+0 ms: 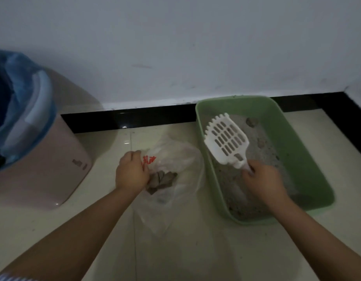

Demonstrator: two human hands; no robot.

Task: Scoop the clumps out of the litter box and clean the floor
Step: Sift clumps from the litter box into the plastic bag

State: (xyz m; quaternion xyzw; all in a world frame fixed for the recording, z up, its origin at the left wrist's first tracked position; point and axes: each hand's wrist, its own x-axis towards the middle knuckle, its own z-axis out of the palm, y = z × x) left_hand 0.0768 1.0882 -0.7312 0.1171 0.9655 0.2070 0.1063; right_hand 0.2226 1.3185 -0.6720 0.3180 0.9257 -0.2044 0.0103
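A green litter box (281, 122) stands on the tiled floor against the wall, holding grey litter with a few brown clumps (252, 122) near its far end. My right hand (263, 181) grips the handle of a white slotted scoop (226, 138), held above the litter with nothing in it. To the left of the box lies a clear plastic bag (175, 159) with red print, and brown clumps (162, 179) sit inside it. My left hand (132, 171) grips the bag's edge and holds it open.
A pink bin (53, 169) lined with a blue bag stands at the left. A black skirting strip (135, 116) runs along the white wall behind. Small specks of litter lie on the beige tiles (196, 250) in front of the box.
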